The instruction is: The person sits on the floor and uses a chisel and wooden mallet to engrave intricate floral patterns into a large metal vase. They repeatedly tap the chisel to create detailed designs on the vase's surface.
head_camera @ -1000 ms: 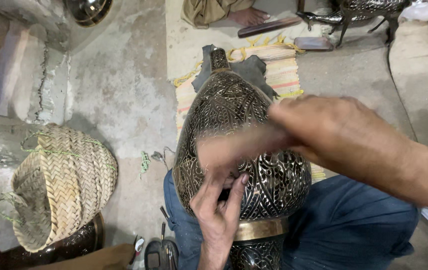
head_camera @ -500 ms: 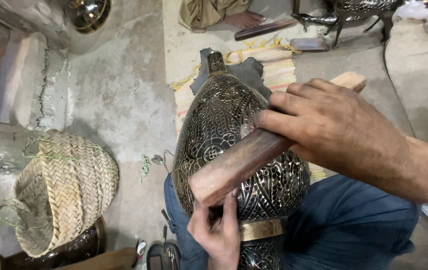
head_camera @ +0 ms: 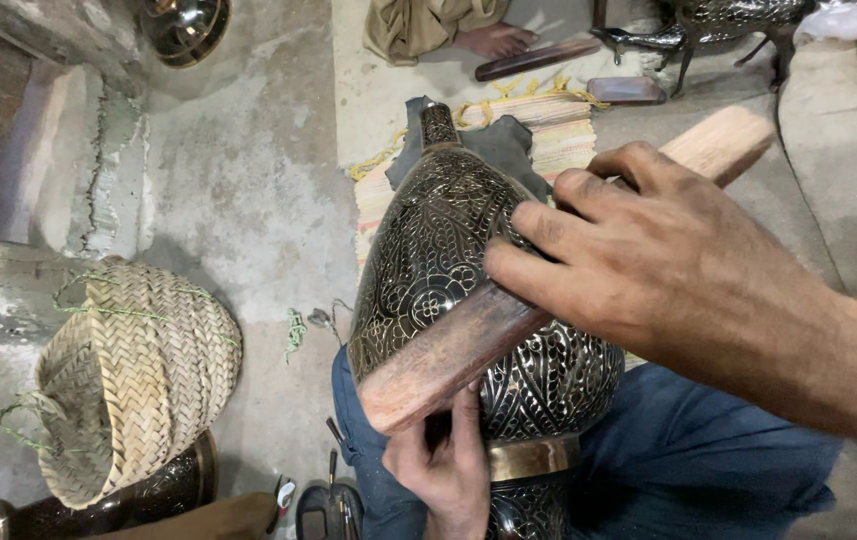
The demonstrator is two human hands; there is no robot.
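The one camera sits on my head and looks steeply down over my lap, close to my right hand (head_camera: 668, 270) and left hand (head_camera: 443, 470) on the engraved metal vessel (head_camera: 448, 250). It faces forward across the concrete floor (head_camera: 248, 200); the woven basket (head_camera: 138, 370) lies at the left edge.
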